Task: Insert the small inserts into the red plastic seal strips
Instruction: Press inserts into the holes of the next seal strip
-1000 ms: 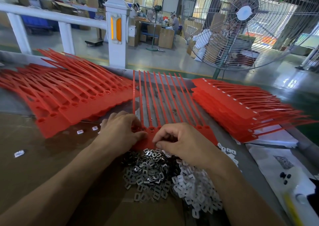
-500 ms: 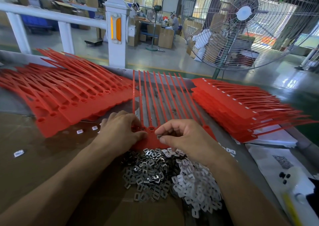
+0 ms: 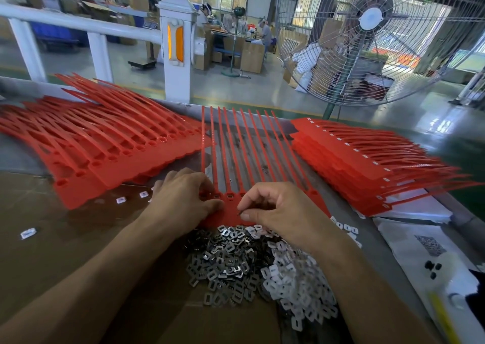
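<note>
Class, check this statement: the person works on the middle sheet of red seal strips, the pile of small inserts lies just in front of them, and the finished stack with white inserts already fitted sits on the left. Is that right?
Not quite. In the head view the stack with white inserts fitted sits on the right, not the left; the left stack shows empty holes. The rest stands: both hands work at the middle sheet, with the pile of inserts just in front.

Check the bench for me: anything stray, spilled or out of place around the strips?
A few white inserts lie loose on the brown cardboard, left of the left hand and apart from the main insert pile; one sits far out left. Nothing looks damaged.
</note>
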A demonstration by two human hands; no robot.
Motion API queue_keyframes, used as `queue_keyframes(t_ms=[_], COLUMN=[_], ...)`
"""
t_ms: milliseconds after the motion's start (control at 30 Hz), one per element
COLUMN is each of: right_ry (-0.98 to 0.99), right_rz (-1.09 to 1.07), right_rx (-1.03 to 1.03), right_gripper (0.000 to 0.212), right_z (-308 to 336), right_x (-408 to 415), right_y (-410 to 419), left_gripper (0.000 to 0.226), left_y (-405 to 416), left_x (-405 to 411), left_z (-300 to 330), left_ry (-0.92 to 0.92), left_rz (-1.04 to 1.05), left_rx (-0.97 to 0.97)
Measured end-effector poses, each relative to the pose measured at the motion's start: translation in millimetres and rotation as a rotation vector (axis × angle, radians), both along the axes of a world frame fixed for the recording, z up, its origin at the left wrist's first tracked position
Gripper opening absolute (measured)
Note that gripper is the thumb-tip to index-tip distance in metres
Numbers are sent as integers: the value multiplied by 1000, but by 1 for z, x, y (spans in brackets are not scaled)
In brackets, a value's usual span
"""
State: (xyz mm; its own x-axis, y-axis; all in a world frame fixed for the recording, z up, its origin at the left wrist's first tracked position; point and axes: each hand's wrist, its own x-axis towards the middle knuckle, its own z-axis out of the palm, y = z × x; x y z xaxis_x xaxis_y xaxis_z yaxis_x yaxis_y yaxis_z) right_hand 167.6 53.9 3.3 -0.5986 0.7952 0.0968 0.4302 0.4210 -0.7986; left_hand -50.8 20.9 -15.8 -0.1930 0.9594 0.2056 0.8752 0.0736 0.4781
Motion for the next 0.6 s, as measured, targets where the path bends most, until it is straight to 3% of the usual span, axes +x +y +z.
queue_keyframes(t_ms=[600], right_ry=[19], right_rz=[-133], right_rx=[65], right_gripper=[12], right_z=[-1], right_x=[4], right_y=[4], left_gripper=[33], left_y=[1], left_x=[-1], left_z=[-1], left_ry=[-15], left_rz=[-4], left_rx=[-4])
